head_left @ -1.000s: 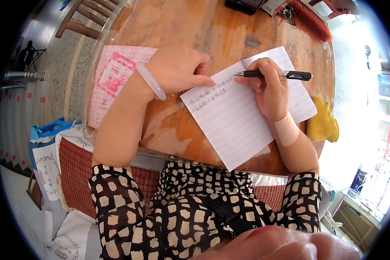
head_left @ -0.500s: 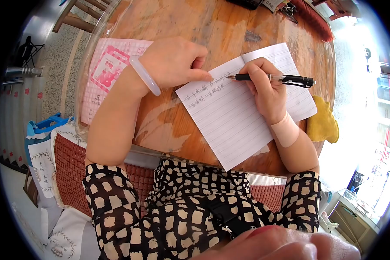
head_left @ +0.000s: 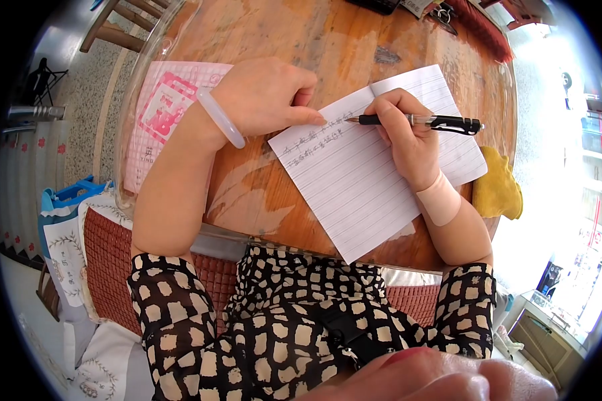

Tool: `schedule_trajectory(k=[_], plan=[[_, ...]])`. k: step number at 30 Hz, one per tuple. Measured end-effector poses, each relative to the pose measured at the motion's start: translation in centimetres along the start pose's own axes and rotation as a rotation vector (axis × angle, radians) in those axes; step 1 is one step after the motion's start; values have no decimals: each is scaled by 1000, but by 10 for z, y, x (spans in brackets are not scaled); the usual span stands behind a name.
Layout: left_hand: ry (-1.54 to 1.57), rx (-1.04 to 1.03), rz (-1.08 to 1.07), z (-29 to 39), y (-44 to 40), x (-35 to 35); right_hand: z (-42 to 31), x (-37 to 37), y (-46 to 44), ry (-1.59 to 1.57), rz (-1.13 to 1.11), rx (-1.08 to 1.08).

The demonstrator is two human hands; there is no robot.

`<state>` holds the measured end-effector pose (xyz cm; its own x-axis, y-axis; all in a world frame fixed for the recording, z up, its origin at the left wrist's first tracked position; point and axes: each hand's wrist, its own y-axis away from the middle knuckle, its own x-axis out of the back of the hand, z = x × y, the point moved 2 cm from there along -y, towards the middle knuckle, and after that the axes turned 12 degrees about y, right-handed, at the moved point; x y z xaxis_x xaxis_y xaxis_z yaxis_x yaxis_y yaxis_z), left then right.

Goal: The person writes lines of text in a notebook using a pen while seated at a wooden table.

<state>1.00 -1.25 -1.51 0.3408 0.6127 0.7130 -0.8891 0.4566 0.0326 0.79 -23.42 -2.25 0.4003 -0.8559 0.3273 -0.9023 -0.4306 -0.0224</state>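
Observation:
My right hand (head_left: 410, 144) grips a black pen (head_left: 456, 125) with a clear middle section. Its tip touches the top written line on a folded sheet of lined paper (head_left: 364, 194), which bears two rows of handwriting. The sheet lies at a slant, its lower corner reaching past the table edge. My left hand (head_left: 267, 97) rests beside the paper's upper left edge, fingers loosely curled and thumb stretched apart from them. That thumb's tip lies at the paper's edge, and I see nothing held in this hand.
A pink printed booklet (head_left: 150, 137) lies on the wooden table (head_left: 254, 194) under my left forearm. By my right forearm sits a mustard-yellow cloth item (head_left: 497, 184). Keys (head_left: 443, 17) and a red fringed item (head_left: 481, 30) are at the far edge.
My right hand and the pen have shifted very slightly left, with the tip still at the top line. My left hand stays almost in place.

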Motion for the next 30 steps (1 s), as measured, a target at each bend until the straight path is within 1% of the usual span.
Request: schedule_trajectory(k=[10,13,17,21,25,28,30], plan=[[0,7,2,2,0,1,1,0,0,24,-7,27],[-1,-54,27,-2,1,-1,-2,-1,3,59,-1,49],[24,-22,20,-1,2,-2,-11,2,4,343,44,233],[27,-37,30,-2,1,-3,-7,3,2,294,55,232],[26,-58,39,-1,1,-2,-6,4,2,361,30,282],[87,-95,66,2,3,-2,-9,6,3,430,11,320],[38,-27,-23,7,0,8,-9,7,3,446,12,330]])
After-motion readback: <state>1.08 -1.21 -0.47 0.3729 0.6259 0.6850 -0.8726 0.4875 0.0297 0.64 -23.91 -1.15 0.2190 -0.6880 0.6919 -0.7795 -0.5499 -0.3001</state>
